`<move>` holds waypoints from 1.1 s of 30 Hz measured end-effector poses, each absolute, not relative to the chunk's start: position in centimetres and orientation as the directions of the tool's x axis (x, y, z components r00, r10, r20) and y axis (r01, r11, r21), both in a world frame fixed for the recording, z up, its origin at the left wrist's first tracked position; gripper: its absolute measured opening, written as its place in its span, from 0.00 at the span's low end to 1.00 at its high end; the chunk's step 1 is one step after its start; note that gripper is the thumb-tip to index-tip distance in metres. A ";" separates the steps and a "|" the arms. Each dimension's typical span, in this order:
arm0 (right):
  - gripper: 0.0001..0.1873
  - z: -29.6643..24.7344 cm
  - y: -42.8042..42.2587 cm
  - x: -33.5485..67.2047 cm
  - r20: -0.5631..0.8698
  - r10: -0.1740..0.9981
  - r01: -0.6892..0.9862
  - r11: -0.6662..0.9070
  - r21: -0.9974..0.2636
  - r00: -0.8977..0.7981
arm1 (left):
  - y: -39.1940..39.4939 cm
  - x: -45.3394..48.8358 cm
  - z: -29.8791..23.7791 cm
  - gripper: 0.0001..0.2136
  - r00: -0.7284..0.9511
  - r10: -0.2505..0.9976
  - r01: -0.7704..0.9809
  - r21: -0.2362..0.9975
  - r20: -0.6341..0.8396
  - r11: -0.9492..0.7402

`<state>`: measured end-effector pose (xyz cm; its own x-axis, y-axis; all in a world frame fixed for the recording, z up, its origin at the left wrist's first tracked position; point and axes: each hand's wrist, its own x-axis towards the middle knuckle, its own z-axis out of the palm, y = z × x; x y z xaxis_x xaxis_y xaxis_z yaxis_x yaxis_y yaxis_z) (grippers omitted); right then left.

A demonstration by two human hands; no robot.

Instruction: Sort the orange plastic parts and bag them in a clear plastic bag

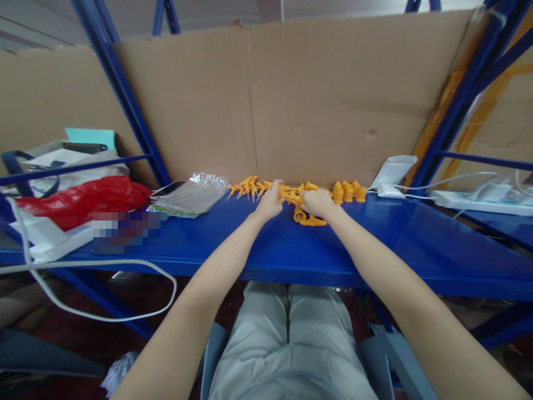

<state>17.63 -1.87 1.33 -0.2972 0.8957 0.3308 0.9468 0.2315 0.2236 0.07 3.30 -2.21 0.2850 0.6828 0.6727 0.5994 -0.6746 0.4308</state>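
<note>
My left hand (270, 203) is closed round an orange plastic piece (281, 192) at the back of the blue shelf. Just to the right, my right hand (318, 202) is curled over the pile of orange parts; its fingertips and what they grip are hidden. Nearer me lie an orange ring-ended part (298, 215) and an orange curved handle (313, 221). Left of my hands is a cluster of orange-handled corkscrews (248, 187) with metal spirals. Several orange bell-shaped pieces (348, 192) stand to the right.
A clear plastic bag (195, 194) lies left of the corkscrews, with a red bag (89, 197) beyond the blue post (125, 94). White cable (104, 319) loops past the shelf's left front edge. Cardboard (312, 100) walls the back. At right are a white device (391, 176) and power strip (478, 202).
</note>
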 end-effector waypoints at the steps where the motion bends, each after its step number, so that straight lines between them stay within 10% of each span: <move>1: 0.19 1.4 -1.9 17.7 0.326 0.896 0.946 0.235 0.225 -0.300 | 3.2 0.1 -2.2 0.24 0.284 0.686 0.603 0.432 0.670 -0.671; 19: 0.16 1.5 -1.2 18.0 0.307 0.918 0.961 0.273 -0.032 -0.250 | 1.5 0.0 -1.0 0.23 0.332 0.539 0.644 0.232 0.774 -0.729; 33: 0.20 1.2 -1.0 18.0 0.349 0.889 0.952 0.242 0.186 -0.295 | 3.2 0.0 -1.7 0.21 0.342 0.545 0.579 0.286 0.765 -0.764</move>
